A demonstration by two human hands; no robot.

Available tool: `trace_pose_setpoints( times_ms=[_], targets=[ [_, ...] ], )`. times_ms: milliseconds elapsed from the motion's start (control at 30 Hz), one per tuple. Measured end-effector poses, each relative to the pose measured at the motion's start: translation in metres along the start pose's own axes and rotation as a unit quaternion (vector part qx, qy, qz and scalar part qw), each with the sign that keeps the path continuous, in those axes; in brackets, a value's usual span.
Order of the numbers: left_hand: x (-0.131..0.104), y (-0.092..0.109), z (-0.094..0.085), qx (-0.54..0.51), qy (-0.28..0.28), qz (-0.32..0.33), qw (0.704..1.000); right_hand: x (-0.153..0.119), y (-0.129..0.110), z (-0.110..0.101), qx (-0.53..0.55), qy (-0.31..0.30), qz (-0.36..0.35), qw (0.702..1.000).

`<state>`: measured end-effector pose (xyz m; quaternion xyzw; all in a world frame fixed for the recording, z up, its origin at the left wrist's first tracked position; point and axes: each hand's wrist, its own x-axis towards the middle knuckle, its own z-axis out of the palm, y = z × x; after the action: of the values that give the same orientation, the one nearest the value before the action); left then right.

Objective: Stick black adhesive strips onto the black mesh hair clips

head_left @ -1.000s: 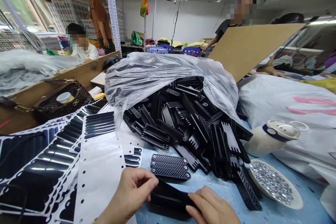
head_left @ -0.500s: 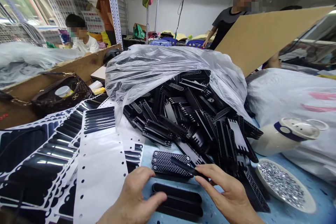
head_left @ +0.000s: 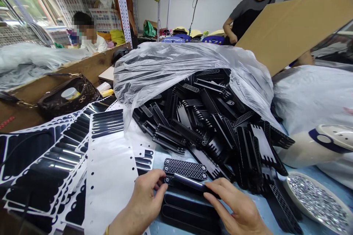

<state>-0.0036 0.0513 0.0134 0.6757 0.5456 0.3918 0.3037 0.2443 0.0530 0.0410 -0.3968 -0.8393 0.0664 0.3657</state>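
Observation:
My right hand (head_left: 234, 203) pinches the right end of a glossy black strip (head_left: 190, 182) between thumb and fingers. The strip slants over the front of a row of black pieces with a diamond-grid pattern (head_left: 184, 167). At the left ends of that row is my left hand (head_left: 149, 194), its fingers curled in and close to the thumb. What it grips, if anything, is hidden. Just below both hands, smooth black rounded bars (head_left: 190, 214) lie side by side on the blue table.
A clear plastic bag (head_left: 187, 57) spills a heap of black slotted parts (head_left: 204, 117). Sheets of black stickers (head_left: 46, 169) and a white backing sheet (head_left: 110, 183) lie left. At right are a bowl of small metal parts (head_left: 317, 202) and a white cup (head_left: 300, 150). People are behind.
My left hand has moved up to the patterned pieces and its fingers have closed in. The strip in my right hand has tilted and now shines. The view has shifted slightly.

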Motion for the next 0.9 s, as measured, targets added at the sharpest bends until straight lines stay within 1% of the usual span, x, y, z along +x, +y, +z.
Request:
trace_pose_setpoints(
  times_ms=[67,200,333,433,633,900],
  targets=[
    [-0.001,-0.002,0.001,-0.008,0.001,-0.003,1.0,-0.003,-0.003,-0.002,-0.013,-0.013,-0.004,1.0],
    [-0.002,-0.005,0.002,-0.025,0.003,-0.013,1.0,-0.001,-0.006,-0.003,-0.054,0.008,-0.043,0.998],
    [0.0,-0.002,-0.001,-0.038,-0.003,0.001,0.999,0.004,-0.007,0.0,-0.074,0.009,-0.079,0.994],
    [0.001,-0.001,-0.003,-0.039,-0.017,-0.006,0.999,0.004,-0.005,0.003,-0.095,0.006,-0.099,0.99],
    [0.001,-0.002,-0.001,-0.036,-0.024,-0.027,0.999,0.007,-0.006,0.003,-0.103,-0.014,-0.106,0.989],
    [0.0,-0.002,-0.001,-0.039,-0.023,-0.021,0.999,0.011,-0.009,0.003,-0.109,-0.025,-0.1,0.989]
  ],
)
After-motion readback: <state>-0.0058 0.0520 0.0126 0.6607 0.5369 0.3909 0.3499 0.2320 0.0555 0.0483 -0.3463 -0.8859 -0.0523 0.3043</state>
